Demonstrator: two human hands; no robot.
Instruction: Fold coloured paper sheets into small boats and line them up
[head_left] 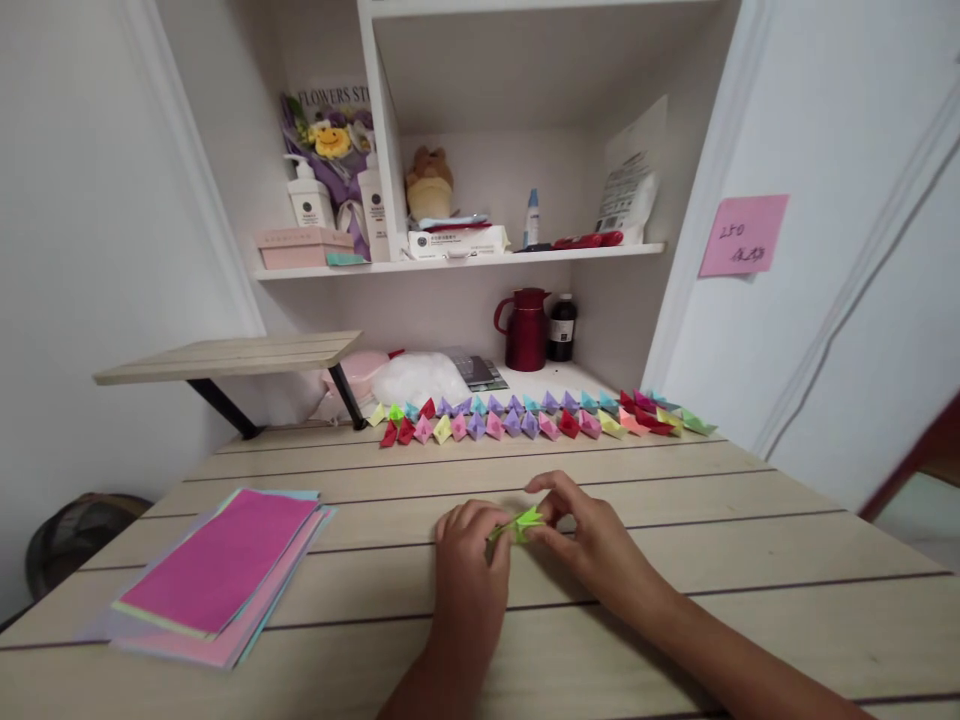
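A small lime-green folded paper piece (528,519) is held just above the wooden tabletop, between my two hands. My left hand (471,550) pinches its left end between thumb and curled fingers. On its other side, my right hand (585,525) grips the right edge with thumb and fingertips, the index finger arched above. The part inside the left fingers is hidden. Beyond the hands, two rows of small folded paper boats (512,423) in many colours run along the back of the table. To the left lies a stack of coloured paper sheets (232,560), magenta on top.
A small raised wooden shelf (232,355) on black legs stands at the table's back left. Behind the boats are a red jug (526,330), a dark bottle (562,328) and a white plastic bag (420,380). A pink note (745,235) sticks to the right wall.
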